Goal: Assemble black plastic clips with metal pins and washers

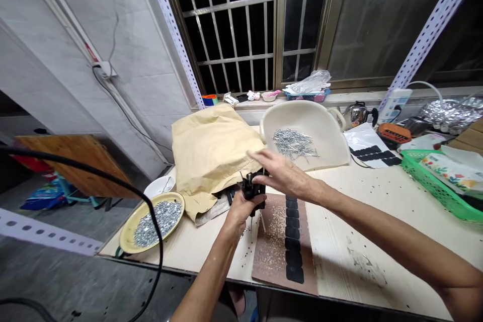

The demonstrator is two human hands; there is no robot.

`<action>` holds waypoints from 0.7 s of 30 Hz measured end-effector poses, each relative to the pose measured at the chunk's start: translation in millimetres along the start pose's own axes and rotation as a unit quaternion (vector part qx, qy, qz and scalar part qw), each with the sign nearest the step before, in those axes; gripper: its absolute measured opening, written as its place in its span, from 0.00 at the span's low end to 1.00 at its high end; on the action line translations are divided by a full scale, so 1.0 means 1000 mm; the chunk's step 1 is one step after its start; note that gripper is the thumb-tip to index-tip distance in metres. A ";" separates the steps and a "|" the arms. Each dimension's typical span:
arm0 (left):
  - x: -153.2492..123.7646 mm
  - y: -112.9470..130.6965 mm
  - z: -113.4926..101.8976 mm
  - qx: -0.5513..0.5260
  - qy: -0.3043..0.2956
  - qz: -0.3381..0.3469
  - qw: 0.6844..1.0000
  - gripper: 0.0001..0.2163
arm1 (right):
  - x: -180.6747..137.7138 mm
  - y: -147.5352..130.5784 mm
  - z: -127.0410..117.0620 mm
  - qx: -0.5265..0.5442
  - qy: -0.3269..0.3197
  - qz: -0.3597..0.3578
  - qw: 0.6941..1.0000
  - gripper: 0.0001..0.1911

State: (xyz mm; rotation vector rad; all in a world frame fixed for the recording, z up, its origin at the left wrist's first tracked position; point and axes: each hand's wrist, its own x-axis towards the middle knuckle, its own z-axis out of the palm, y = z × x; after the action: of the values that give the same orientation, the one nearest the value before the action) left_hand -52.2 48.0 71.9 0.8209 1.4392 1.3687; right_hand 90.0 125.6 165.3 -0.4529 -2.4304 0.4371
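Observation:
My left hand (pixel 240 209) is closed around a black plastic part (pixel 256 188). Thin metal pins stick out above and below this part. Just over it, my right hand (pixel 285 173) has its fingers stretched out and the thumb apart, close to the top of the part. Whether the thumb touches it I cannot tell. Beneath both hands lies a brown board (pixel 269 256) scattered with pale crumbs. Along its right side runs a row of black rounded pads (pixel 293 232).
At the left stands a yellow bowl (pixel 126 229) of small metal pieces, near a brown paper sack (pixel 211 141). Behind my right hand, a cream basin (pixel 332 136) holds many long nails or pins. A green basket (pixel 430 181) sits at the right. A black cable (pixel 160 231) arcs across the left foreground.

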 end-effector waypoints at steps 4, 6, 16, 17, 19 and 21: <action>-0.001 0.003 0.001 -0.024 -0.022 0.011 0.999 0.18 | -0.024 0.026 0.025 0.235 0.062 0.195 0.950 0.22; 0.001 0.003 0.005 -0.028 -0.046 0.049 0.997 0.20 | -0.035 0.034 0.047 0.403 -0.002 0.267 0.875 0.23; -0.006 0.019 0.032 0.096 0.078 0.177 0.976 0.22 | -0.048 0.002 0.076 0.477 0.180 0.174 0.843 0.24; -0.005 0.021 0.034 0.112 0.091 0.184 0.972 0.22 | -0.049 0.001 0.076 0.454 0.193 0.165 0.854 0.24; 0.002 0.021 0.038 0.140 0.105 0.189 0.966 0.23 | -0.049 0.006 0.080 0.414 0.220 0.180 0.865 0.25; 0.012 0.018 0.043 0.158 0.104 0.183 0.965 0.25 | -0.047 0.016 0.088 0.386 0.244 0.204 0.866 0.26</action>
State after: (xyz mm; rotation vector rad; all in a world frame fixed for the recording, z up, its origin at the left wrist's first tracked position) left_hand -18.1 76.1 90.4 1.2257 1.7622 1.5564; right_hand 73.5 102.7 68.3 -0.6139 -1.4885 1.2433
